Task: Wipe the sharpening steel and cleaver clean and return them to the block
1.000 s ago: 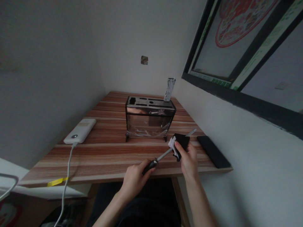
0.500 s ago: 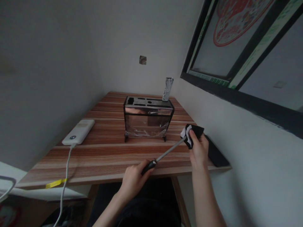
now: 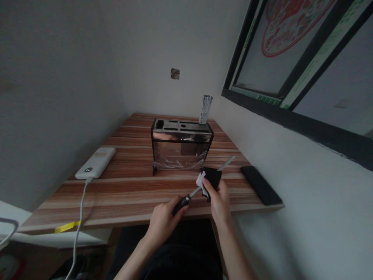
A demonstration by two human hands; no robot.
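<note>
My left hand [image 3: 163,221] is closed around the black handle of a sharpening steel [image 3: 195,191], near the table's front edge. The grey rod slants up and away to the right, its tip showing beyond the cloth. My right hand [image 3: 219,199] pinches a black and white cloth [image 3: 212,177] around the middle of the rod. Just behind the cloth stands a knife block [image 3: 182,151] with a shiny front, clear wrap and slots in its top. A plastic-wrapped handle [image 3: 205,110] sticks up from its right end.
A white power bank [image 3: 96,162] with a white cable [image 3: 78,229] lies on the left of the wood-grain table [image 3: 128,190]. A black phone-like slab [image 3: 261,185] is at the right edge by the wall. Yellow tape [image 3: 66,227] marks the front edge. A dark-framed window [image 3: 291,111] is on the right.
My right hand and the cloth have slid down the rod toward the handle, so the rod's tip now shows beyond the cloth. My left hand has hardly moved.
</note>
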